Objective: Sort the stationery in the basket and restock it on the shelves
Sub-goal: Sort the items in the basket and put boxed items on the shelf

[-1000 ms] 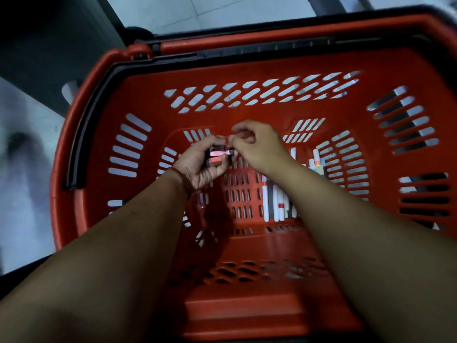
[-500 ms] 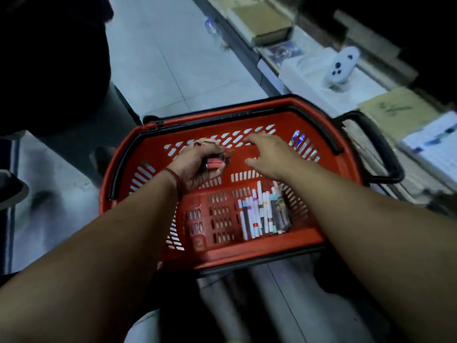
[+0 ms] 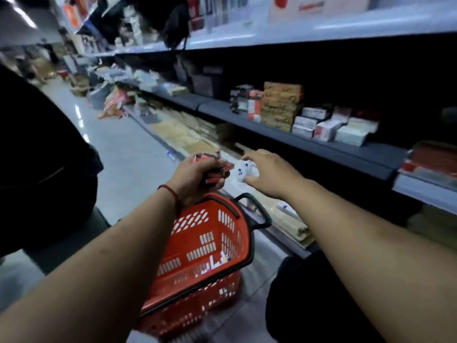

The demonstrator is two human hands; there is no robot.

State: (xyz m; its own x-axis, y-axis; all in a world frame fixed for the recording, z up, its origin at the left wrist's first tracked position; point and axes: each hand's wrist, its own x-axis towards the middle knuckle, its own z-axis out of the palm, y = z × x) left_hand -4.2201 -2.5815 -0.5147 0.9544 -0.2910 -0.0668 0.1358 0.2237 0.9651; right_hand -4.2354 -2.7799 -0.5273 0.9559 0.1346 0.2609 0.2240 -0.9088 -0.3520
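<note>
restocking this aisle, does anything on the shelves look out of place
A white controller-shaped gadget lies on the bottom shelf among flat brown paper stacks, just past the right hand; it matches none of the stock around it.

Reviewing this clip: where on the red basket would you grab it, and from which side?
Probably the black loop handle at the basket's far end, from above with the open right hand; it juts clear of the rim, and the left hand grips red boxes.
</note>
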